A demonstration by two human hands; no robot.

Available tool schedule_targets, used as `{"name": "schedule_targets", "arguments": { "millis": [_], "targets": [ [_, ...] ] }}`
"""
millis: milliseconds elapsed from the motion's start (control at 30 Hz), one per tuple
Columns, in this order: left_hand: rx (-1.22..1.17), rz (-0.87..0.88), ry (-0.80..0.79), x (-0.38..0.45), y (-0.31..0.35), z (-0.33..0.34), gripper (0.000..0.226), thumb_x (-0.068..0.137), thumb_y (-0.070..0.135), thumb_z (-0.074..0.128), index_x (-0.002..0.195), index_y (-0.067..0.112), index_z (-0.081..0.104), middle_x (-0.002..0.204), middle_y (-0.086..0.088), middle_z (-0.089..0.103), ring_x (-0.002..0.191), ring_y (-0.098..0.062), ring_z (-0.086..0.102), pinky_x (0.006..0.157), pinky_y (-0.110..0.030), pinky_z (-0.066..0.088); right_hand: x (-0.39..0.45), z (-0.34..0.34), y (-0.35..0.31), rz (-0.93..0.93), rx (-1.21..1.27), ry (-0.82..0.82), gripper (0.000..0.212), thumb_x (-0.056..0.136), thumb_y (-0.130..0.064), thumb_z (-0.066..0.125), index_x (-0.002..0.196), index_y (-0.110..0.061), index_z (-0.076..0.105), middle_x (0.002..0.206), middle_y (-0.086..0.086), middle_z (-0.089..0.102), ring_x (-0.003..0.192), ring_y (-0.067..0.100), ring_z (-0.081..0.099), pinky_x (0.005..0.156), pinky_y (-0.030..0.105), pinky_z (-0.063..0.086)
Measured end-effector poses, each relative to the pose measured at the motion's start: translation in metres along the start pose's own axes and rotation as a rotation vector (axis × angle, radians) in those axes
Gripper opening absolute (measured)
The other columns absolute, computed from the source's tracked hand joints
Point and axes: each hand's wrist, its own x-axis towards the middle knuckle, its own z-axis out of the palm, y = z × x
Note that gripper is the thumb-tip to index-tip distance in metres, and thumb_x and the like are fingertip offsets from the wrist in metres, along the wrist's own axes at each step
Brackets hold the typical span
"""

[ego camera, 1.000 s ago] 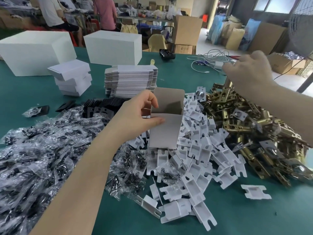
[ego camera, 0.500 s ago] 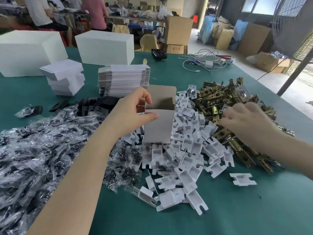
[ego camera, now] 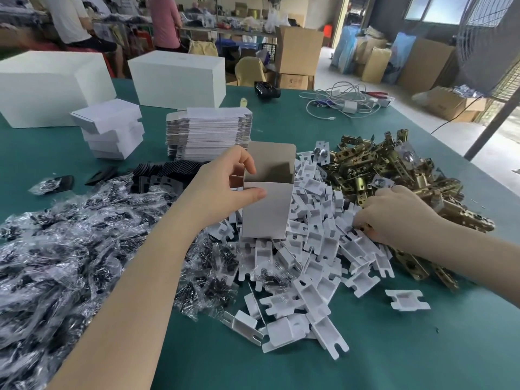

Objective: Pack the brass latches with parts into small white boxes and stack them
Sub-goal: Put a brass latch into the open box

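Over the parts heap | left hand (ego camera: 225, 190) gripping upright open box (ego camera: 267, 204) | right hand (ego camera: 394, 218), curled among white inserts (ego camera: 318, 240), grasp indeterminate | brass latches (ego camera: 380, 170) just beyond right hand, nearer it.

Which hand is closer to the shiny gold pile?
The right hand. It rests at the near edge of the brass latch pile. The left hand holds the small white box, across the white parts from it.

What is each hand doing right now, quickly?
Left hand: holds the open small white box.
Right hand: fingers curled into the white inserts; holding anything cannot be told.
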Motion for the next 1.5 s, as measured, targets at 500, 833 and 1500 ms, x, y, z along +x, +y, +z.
{"name": "schedule_targets", "arguments": {
  "millis": [500,833,1500],
  "targets": [
    [-0.035,-0.014,0.002,0.001,-0.001,-0.001,0.037,0.079,0.031,0.083,0.081,0.044,0.048,0.085,0.013,0.056,0.059,0.009,0.055,0.060,-0.020,0.043,0.012,-0.004,0.000,-0.002,-0.128,-0.051,0.018,0.094,-0.020,0.052,0.105,-0.030,0.061,0.093,-0.010,0.062,0.095,0.017,0.055,0.091,0.032,0.043],
    [-0.038,-0.014,-0.006,0.000,0.000,-0.001,0.037,0.080,0.031,0.083,0.080,0.044,0.048,0.081,0.015,0.054,0.059,0.009,0.053,0.060,-0.020,0.042,0.009,-0.002,0.006,0.035,-0.010,-0.030,0.016,0.091,-0.029,0.053,0.104,-0.035,0.061,0.081,-0.018,0.061,0.083,0.009,0.055,0.087,0.029,0.038],
    [-0.152,-0.062,-0.033,-0.003,0.007,-0.002,0.041,0.078,0.025,0.084,0.104,0.048,0.061,0.106,0.011,0.068,0.081,0.004,0.068,0.075,-0.016,0.052,-0.014,-0.148,-0.007,0.140,1.425,0.857,0.010,0.091,-0.014,0.066,0.098,-0.020,0.065,0.094,-0.009,0.070,0.087,0.005,0.068,0.085,0.024,0.055]
  ]
}}
